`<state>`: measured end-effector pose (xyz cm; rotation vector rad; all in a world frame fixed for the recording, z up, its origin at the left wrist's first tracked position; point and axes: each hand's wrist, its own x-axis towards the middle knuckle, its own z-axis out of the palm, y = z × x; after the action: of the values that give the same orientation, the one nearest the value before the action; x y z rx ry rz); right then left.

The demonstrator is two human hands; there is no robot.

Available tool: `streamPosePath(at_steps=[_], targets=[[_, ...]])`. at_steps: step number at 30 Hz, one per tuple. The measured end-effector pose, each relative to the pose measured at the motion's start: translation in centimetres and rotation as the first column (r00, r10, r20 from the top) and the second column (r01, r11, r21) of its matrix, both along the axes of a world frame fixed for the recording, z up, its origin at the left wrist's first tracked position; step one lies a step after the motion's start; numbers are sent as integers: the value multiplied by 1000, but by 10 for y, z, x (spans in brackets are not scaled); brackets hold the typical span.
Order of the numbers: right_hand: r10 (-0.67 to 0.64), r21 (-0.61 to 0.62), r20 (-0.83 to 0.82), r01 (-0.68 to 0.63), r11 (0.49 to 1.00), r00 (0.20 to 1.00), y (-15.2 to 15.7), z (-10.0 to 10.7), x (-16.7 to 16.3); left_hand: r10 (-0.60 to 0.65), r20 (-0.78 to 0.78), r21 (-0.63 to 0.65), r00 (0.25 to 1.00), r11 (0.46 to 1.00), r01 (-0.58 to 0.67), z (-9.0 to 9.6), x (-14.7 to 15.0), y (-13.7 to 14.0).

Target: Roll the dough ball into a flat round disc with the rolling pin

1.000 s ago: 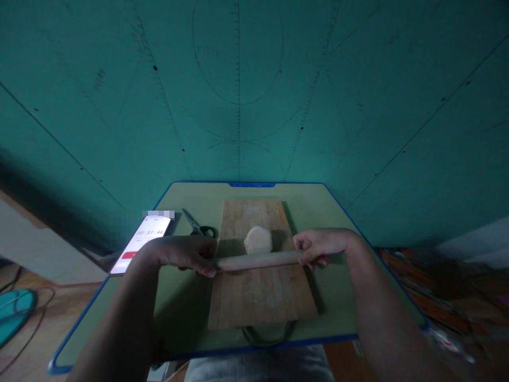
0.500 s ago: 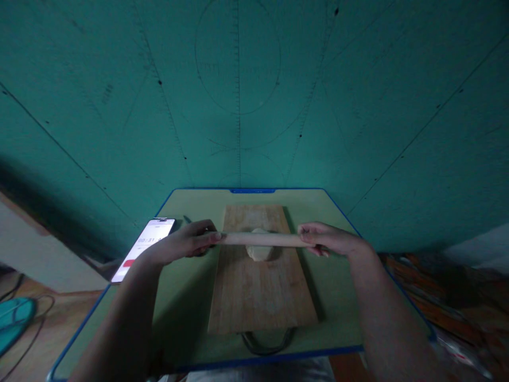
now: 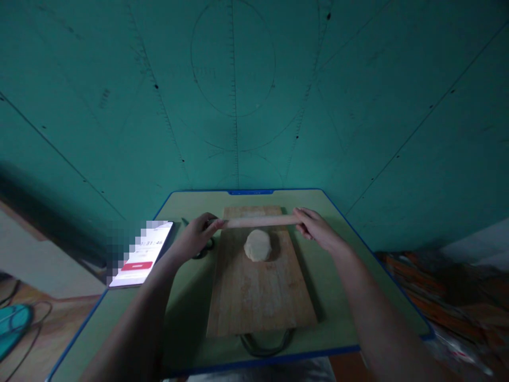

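A pale wooden rolling pin [image 3: 260,221] spans the width of the cutting board [image 3: 258,302], near its far end. My left hand [image 3: 201,232] is closed round the pin's left end, and my right hand [image 3: 313,225] grips the right end. On the board, just nearer to me than the pin, lies a flattened round lump of dough [image 3: 258,245]. A gap shows between dough and pin. Whether the pin touches the board cannot be made out.
A phone [image 3: 141,257] with a lit timer screen lies at the table's left edge. Scissors [image 3: 205,249] lie partly hidden beside my left hand. The board's metal handle [image 3: 266,351] points toward me. A green wall [image 3: 254,106] rises behind the blue-edged table [image 3: 338,329].
Both hands have moved the rolling pin away from me, off the dough toward the board's far end. The dough now shows whole and looks rounder. The view has shifted slightly.
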<state>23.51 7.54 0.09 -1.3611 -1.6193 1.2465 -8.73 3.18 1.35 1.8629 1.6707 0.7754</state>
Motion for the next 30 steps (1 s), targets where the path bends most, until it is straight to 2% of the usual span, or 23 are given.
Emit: streamPosePath(at_steps=[8,11,15,18,21,24,27,30], targets=[[-1,-64,73,6,998,997,0,-2,-4,29,4,-31,1000,999,-29,-7,0,1],[15,-71,128,-6,997,992,1,-5,-5,90,-106,-46,990,994,-95,-7,5,1],[20,-19,298,-15,1000,954,3,-11,-9,181,-305,-105,935,969,-222,-4,15,4],[-3,20,379,-5,1000,925,5,-15,-12,122,-463,-82,878,980,-179,-5,18,7],[-15,70,495,-22,997,869,6,-15,-11,22,-612,-53,790,996,-69,-6,18,6],[-20,118,637,-72,990,770,6,-13,-9,-4,-711,-33,703,999,-27,-4,20,2],[-14,117,753,-113,987,658,5,-11,-9,42,-734,-4,678,998,-66,-1,25,-1],[12,85,815,-139,987,580,6,-9,-11,71,-737,3,672,995,-102,0,29,-1]])
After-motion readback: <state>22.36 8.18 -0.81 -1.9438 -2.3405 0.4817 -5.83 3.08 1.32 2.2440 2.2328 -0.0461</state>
